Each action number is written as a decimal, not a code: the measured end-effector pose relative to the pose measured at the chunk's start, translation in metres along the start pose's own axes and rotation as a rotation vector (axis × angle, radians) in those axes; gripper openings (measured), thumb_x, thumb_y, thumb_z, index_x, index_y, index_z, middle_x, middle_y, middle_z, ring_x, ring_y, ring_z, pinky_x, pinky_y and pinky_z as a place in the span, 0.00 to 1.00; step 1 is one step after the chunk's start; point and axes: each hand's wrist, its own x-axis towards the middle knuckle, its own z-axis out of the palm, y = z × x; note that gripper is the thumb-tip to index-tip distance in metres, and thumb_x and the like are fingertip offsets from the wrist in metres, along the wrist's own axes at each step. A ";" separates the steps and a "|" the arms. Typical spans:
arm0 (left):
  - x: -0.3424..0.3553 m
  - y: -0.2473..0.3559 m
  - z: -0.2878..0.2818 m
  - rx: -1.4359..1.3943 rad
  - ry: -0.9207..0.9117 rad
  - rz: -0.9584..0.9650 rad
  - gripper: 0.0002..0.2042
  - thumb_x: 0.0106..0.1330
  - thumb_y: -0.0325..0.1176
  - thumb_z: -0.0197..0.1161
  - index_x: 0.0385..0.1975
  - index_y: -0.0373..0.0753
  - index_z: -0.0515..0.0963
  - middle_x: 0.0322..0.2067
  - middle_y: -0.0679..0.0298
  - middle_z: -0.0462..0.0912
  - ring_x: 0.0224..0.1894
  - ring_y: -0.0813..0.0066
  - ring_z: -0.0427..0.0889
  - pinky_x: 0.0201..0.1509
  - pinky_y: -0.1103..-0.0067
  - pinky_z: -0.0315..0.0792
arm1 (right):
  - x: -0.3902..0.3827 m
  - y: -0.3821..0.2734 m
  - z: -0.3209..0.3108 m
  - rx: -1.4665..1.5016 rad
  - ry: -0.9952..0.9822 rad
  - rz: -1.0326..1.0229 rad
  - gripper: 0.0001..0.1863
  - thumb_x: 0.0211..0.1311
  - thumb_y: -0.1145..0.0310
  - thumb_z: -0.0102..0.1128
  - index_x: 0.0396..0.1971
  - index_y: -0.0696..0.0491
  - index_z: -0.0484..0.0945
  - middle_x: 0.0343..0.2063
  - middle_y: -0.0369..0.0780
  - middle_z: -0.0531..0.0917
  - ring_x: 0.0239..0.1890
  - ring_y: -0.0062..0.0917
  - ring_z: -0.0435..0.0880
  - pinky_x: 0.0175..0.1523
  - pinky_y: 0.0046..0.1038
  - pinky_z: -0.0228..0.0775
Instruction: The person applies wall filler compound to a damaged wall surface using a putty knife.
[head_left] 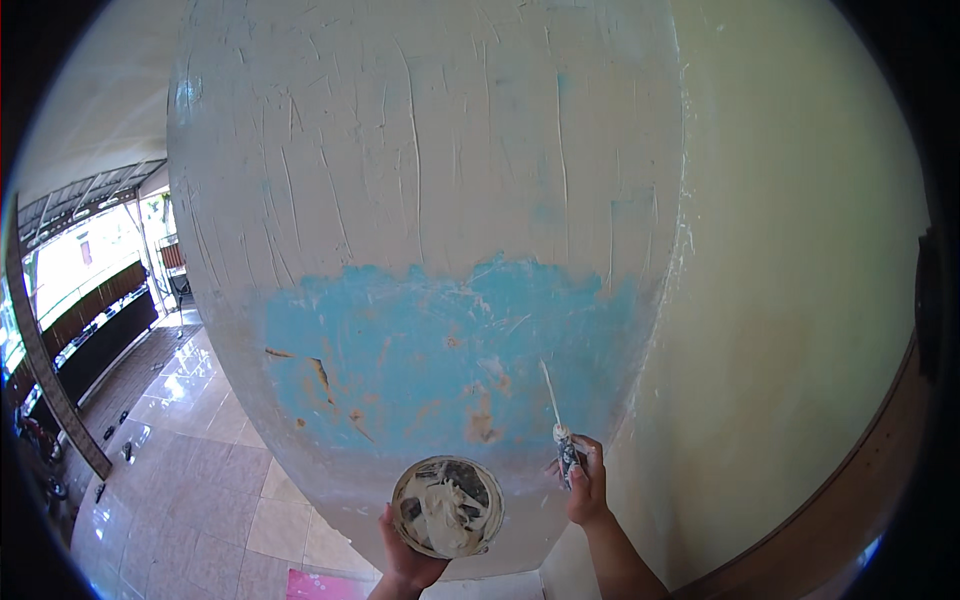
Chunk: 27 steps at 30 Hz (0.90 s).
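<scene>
My left hand (pixel 408 562) grips a round tub of putty (pixel 447 508) from below and its left side. Creamy white putty lies in the tub, with dark patches of the inside showing. In my right hand (pixel 590 487) is a putty knife (pixel 563 440), its handle smeared with putty and its thin blade, seen nearly edge-on, pointing up. Behind the blade is a blue patch of wall (pixel 430 330) with brown scuffs and cracks. Above it, a layer of greyish putty (pixel 480 130) covers the wall with raised vertical ridges. Whether the blade touches the wall I cannot tell.
A pale yellowish wall (pixel 790 200) meets the puttied one at a corner on the right. Brown wooden trim (pixel 800 540) runs along the lower right. Shiny floor tiles (pixel 190 480) spread out at the left, and a pink sheet (pixel 325 585) lies near the bottom.
</scene>
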 end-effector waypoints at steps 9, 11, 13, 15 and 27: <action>0.000 0.004 0.001 0.009 0.052 -0.025 0.43 0.62 0.72 0.46 0.72 0.48 0.60 0.68 0.58 0.65 0.69 0.51 0.65 0.68 0.45 0.60 | -0.001 0.005 0.005 -0.026 0.056 -0.065 0.27 0.74 0.56 0.49 0.62 0.61 0.61 0.32 0.39 0.80 0.30 0.19 0.77 0.37 0.24 0.71; 0.002 0.004 -0.001 -0.005 0.044 -0.028 0.43 0.62 0.72 0.46 0.72 0.48 0.60 0.68 0.59 0.65 0.69 0.51 0.65 0.69 0.46 0.60 | 0.008 0.005 0.002 -0.076 0.076 -0.104 0.26 0.73 0.57 0.50 0.61 0.61 0.63 0.31 0.39 0.80 0.30 0.20 0.78 0.37 0.24 0.72; 0.003 0.000 -0.005 -0.026 0.019 -0.001 0.42 0.63 0.71 0.45 0.72 0.48 0.59 0.69 0.59 0.65 0.70 0.53 0.64 0.68 0.45 0.60 | 0.029 0.000 -0.004 -0.245 0.102 -0.223 0.24 0.71 0.60 0.54 0.59 0.61 0.66 0.31 0.40 0.81 0.29 0.23 0.80 0.37 0.26 0.74; 0.002 -0.001 -0.006 -0.013 0.026 0.023 0.43 0.63 0.71 0.46 0.72 0.48 0.59 0.69 0.59 0.65 0.70 0.53 0.64 0.69 0.46 0.59 | 0.079 -0.018 -0.005 -0.410 0.155 -0.409 0.22 0.69 0.62 0.57 0.56 0.60 0.71 0.33 0.43 0.83 0.31 0.26 0.84 0.38 0.28 0.77; 0.011 -0.015 -0.009 0.021 0.091 0.156 0.42 0.63 0.70 0.47 0.71 0.47 0.61 0.68 0.59 0.66 0.68 0.53 0.66 0.67 0.48 0.63 | 0.275 -0.128 0.014 -0.936 0.419 -0.731 0.20 0.65 0.61 0.61 0.56 0.44 0.72 0.31 0.39 0.84 0.29 0.36 0.86 0.31 0.37 0.77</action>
